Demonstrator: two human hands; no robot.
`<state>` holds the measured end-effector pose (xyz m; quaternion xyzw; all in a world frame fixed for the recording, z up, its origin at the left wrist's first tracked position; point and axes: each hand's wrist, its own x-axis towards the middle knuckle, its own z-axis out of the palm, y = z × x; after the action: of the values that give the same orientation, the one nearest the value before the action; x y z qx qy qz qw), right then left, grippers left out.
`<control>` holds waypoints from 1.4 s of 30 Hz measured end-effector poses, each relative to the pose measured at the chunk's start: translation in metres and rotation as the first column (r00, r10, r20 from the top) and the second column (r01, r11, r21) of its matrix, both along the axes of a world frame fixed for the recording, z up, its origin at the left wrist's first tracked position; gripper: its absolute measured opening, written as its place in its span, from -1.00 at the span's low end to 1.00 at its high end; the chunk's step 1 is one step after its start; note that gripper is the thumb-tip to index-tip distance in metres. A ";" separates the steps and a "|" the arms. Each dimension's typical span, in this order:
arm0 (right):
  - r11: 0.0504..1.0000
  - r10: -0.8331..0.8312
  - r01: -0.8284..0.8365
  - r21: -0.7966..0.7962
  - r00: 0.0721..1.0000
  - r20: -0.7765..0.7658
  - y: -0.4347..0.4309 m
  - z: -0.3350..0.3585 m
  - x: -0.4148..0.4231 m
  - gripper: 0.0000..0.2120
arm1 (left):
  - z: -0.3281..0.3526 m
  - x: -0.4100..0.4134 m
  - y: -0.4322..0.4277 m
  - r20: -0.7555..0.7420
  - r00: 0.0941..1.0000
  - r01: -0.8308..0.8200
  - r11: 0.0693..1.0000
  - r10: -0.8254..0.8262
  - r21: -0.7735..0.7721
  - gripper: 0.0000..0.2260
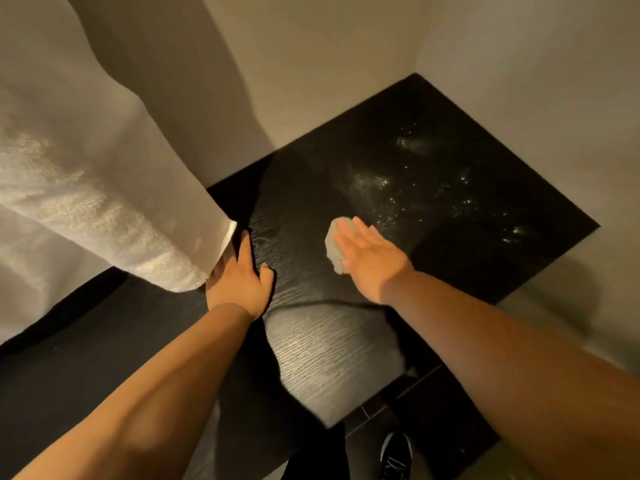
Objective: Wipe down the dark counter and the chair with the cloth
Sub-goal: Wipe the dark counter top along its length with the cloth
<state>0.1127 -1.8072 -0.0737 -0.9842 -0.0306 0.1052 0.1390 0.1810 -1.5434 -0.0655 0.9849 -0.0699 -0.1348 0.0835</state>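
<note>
- The right hand [372,259] lies flat, palm down, with its fingers straight and close together, and presses on the cloth [333,244].
- The cloth is a small, pale grey-green lump, bunched rather than spread. Most of it is under the palm and fingers; the part that shows sticks out on the left side of the hand and just past the fingertips.
- The cloth sits on the dark counter [329,344], about at its middle, at the near edge of a patch of droplets [391,202].
- The left hand [239,277] rests palm down on the counter's left part. Its thumb is spread and one finger lies straight; the other fingers are hidden behind the hem of a white towel [104,202], so only the visible digits can be called relaxed and ungripping.
- The counter is black with a visible wood grain, which catches pale light near the front edge between the two forearms.
- The droplets are bright specks and smears scattered across the counter's far right part, beyond the cloth.
- The towel hangs thick and looped from the upper left, its hem touching the left hand.
- Beige walls [519,64] meet the counter's back and right sides.
- Below the front edge, a black shoe [396,450] stands on dark floor tiles.
</note>
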 end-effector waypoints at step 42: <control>0.976 0.211 -0.210 -0.057 0.977 0.022 0.016 -0.013 -0.170 -0.36 | -0.019 -0.149 -0.047 0.053 0.992 0.107 0.992 -0.111 0.072 -0.26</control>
<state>-0.0574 -1.7909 -0.0868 -0.9802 -0.1338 0.1066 0.1000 0.0320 -1.5906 -0.0849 0.9853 -0.1213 -0.1136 0.0397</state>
